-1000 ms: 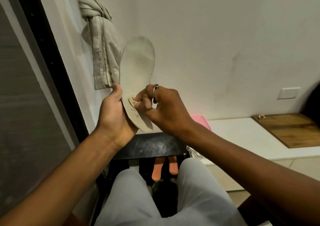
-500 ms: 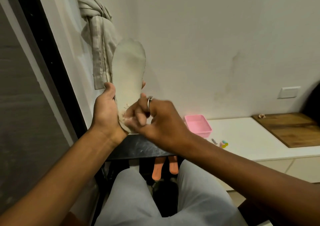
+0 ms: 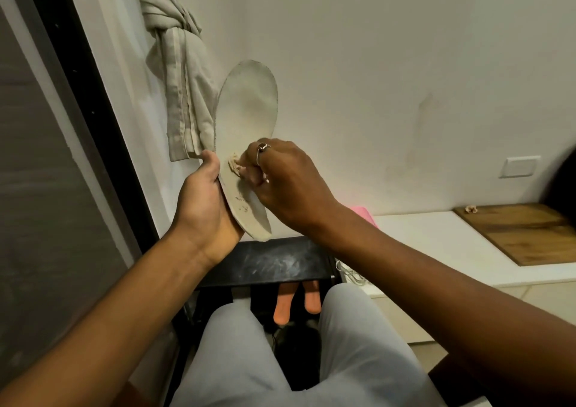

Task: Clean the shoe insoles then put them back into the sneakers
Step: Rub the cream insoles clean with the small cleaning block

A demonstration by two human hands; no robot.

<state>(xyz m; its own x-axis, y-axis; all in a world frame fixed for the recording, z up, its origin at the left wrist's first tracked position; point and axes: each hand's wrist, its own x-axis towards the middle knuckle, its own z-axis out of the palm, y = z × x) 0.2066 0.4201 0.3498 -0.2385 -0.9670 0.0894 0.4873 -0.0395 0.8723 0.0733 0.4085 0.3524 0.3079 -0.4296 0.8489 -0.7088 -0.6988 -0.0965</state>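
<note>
A pale beige insole (image 3: 246,116) stands nearly upright in front of the wall, toe end up. My left hand (image 3: 202,201) grips its heel half from the left edge, thumb on top. My right hand (image 3: 280,182), with a ring on one finger, pinches a small crumpled beige wad (image 3: 233,166) and presses it against the insole's middle. Small dark specks dot the insole near the heel. No sneaker is clearly in view.
A knotted beige curtain (image 3: 177,73) hangs by the dark window frame at left. Below the hands is a black stool top (image 3: 274,263), two orange shapes (image 3: 296,300) under it. A pink tray corner (image 3: 363,215), white ledge (image 3: 436,241) and wooden board (image 3: 523,232) lie right.
The insole has tilted back to the right and my right hand has slid up from the heel area to the insole's middle, rubbing with the wad. My right forearm now hides most of the pink tray.
</note>
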